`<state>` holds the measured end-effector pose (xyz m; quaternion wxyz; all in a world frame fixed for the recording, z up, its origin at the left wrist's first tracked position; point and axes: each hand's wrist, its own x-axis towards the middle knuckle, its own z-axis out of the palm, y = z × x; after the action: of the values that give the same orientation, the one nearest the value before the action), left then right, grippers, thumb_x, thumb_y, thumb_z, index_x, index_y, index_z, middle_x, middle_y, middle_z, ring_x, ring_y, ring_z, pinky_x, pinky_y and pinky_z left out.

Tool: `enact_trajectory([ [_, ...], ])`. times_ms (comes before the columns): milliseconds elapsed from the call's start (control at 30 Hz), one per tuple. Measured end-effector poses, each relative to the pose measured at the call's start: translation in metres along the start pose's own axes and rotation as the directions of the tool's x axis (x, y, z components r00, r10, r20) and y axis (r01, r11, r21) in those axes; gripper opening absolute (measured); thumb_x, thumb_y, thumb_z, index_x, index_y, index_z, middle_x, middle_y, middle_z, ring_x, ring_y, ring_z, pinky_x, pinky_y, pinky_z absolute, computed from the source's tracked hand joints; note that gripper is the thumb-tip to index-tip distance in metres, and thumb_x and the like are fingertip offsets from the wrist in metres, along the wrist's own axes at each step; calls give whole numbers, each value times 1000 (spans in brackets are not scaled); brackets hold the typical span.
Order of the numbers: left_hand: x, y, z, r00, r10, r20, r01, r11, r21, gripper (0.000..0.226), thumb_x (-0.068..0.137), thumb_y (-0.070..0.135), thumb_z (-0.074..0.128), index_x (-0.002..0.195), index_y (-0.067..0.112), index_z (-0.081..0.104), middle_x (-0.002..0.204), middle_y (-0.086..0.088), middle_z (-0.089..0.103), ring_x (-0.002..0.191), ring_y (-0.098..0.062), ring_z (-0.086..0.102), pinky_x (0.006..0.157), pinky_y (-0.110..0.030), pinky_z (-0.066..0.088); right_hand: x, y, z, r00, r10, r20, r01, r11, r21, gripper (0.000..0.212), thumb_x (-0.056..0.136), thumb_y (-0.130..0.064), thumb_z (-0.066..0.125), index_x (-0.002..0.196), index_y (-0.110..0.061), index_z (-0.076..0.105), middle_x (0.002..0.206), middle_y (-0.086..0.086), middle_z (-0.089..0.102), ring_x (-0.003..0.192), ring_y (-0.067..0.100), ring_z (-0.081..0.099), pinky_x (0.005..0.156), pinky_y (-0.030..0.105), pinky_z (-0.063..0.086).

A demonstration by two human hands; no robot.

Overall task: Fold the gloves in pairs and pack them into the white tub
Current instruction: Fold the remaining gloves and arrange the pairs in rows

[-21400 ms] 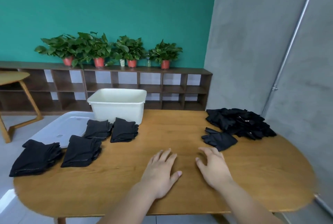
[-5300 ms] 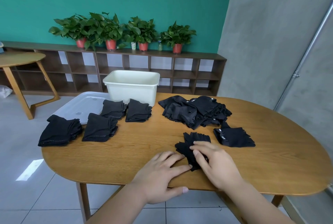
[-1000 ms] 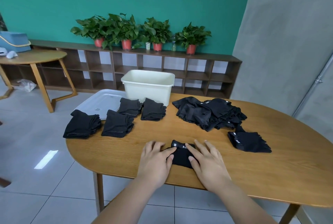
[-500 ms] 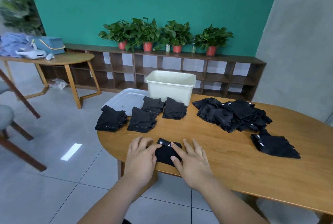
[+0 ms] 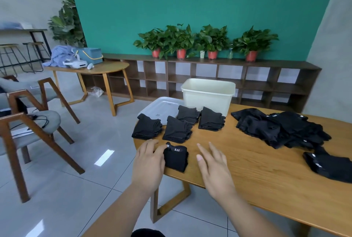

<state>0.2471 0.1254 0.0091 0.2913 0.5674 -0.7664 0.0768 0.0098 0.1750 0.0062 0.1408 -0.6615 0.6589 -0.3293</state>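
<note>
Black folded glove pair [image 5: 176,157] lies at the worktop [image 5: 257,170] edge, long axis toward the white tub [image 5: 206,101] beyond, its left side touched by the flat-fingered left grip [image 5: 149,160], nearer than the spread, empty right grip [image 5: 213,162].

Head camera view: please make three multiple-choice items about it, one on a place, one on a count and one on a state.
1. Where does the white plastic tub stand?
A) on the floor
B) on the oval wooden table, behind the folded black glove stacks
C) on a chair

2. How many folded black glove stacks lie in front of the tub?
A) two
B) four
C) seven

3. The right hand is:
A) holding a glove
B) inside the tub
C) open, holding nothing

Key: 1 B, the tub stands at the table's far edge; 2 B, four stacks show; 3 C, its fingers are spread and empty.
</note>
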Motion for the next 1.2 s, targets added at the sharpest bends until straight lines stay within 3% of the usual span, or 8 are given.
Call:
enact_trajectory([
  [67,-5,17,1,989,142,-41,-144,988,-59,35,104,24,57,138,25,64,150,-2,51,140,-27,45,118,-46,40,2,2,-1,998,51,-40,-48,997,60,57,104,-70,21,156,-52,37,171,-15,19,158,11,7,127,43,23],
  [133,-14,38,8,974,204,101,-199,978,-59,50,111,46,36,156,25,48,168,-1,32,155,-26,28,127,-46,24,3,2,1,996,65,-53,-62,996,58,59,104,-69,21,155,-48,43,169,-13,26,156,12,12,126,41,23],
  [200,-22,50,16,940,159,301,-172,985,15,70,109,64,14,169,27,18,177,0,4,163,-21,-3,132,-45,1,3,2,3,997,68,-44,-67,997,34,62,103,-70,20,153,-44,48,168,-11,30,155,14,15,126,40,24],
  [300,-22,47,22,924,93,372,-127,989,69,77,105,72,4,169,30,-2,176,3,-12,160,-17,-21,130,-46,-9,3,3,5,997,67,-34,-67,998,7,66,102,-70,18,150,-40,53,165,-10,35,154,14,18,125,40,25],
  [633,9,19,28,869,25,495,-73,994,78,85,99,81,4,167,34,-10,175,7,-19,158,-14,-28,130,-48,-12,3,0,10,1000,18,-1,-18,983,-182,70,103,-69,12,146,-37,57,161,-6,43,152,16,22,125,41,27],
  [767,16,22,28,852,12,524,-62,995,78,86,98,82,5,167,33,-13,175,6,-21,157,-14,-29,130,-48,-13,4,0,11,1000,17,-4,-18,987,-161,66,104,-69,16,143,-39,59,158,-10,44,151,14,23,123,41,29],
  [967,13,31,22,900,56,433,-116,987,112,84,100,80,6,168,32,-5,176,4,-11,159,-20,-26,130,-49,-9,6,4,4,997,70,-42,-67,994,85,56,104,-65,29,139,-38,63,151,-16,50,142,7,30,113,27,28],
  [1200,14,66,14,883,165,440,-203,978,40,80,102,77,8,169,33,4,177,5,-10,158,-18,-28,131,-48,-9,9,12,-25,975,214,-66,-169,898,407,39,108,-54,40,133,-40,65,134,-21,55,129,4,47,104,27,33],
])
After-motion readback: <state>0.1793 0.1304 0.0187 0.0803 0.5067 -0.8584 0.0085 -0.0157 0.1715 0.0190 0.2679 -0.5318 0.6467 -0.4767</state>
